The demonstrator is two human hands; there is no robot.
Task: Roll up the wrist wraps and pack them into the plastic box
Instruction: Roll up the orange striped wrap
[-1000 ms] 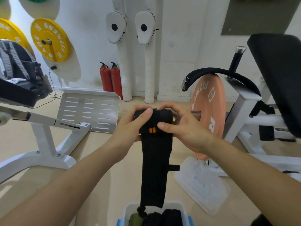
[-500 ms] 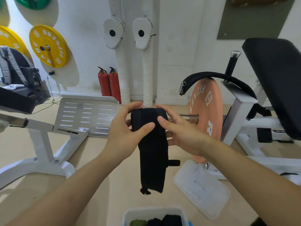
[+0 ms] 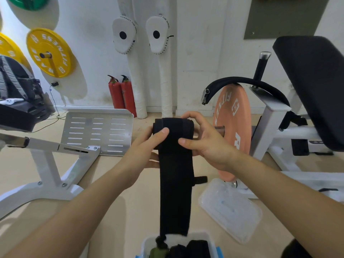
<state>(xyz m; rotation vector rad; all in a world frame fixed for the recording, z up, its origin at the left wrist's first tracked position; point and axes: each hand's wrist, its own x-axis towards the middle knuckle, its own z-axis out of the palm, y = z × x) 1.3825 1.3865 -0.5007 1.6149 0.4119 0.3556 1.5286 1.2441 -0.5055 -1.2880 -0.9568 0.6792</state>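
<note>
You hold a black wrist wrap (image 3: 175, 183) up in the air with 2 hands, straight above the plastic box (image 3: 209, 237). The top end of the wrap is wound into a thick roll, and the loose tail hangs down flat until its lower end dips just inside the box's far rim.

Your left hand (image 3: 147, 146) grips the left side of the roll. The thumb presses on the front and the other fingers are curled behind it. Your right hand (image 3: 206, 144) grips the right side, with the thumb on the front face of the wrap and the fingers (image 3: 188, 116) hooked over the top of the roll. Both hands are clamped on the wrap.

Inside the box lie dark rolled wraps (image 3: 197, 247) and what looks like a green one (image 3: 158, 253), though the frame edge cuts them off.

The clear lid (image 3: 230, 211) lies flat on the floor to the right of the box and a little beyond it. An orange weight plate (image 3: 232, 127) stands on edge just past the lid. Far beyond the box, 2 red fire extinguishers (image 3: 122, 94) stand against the white wall.
</note>
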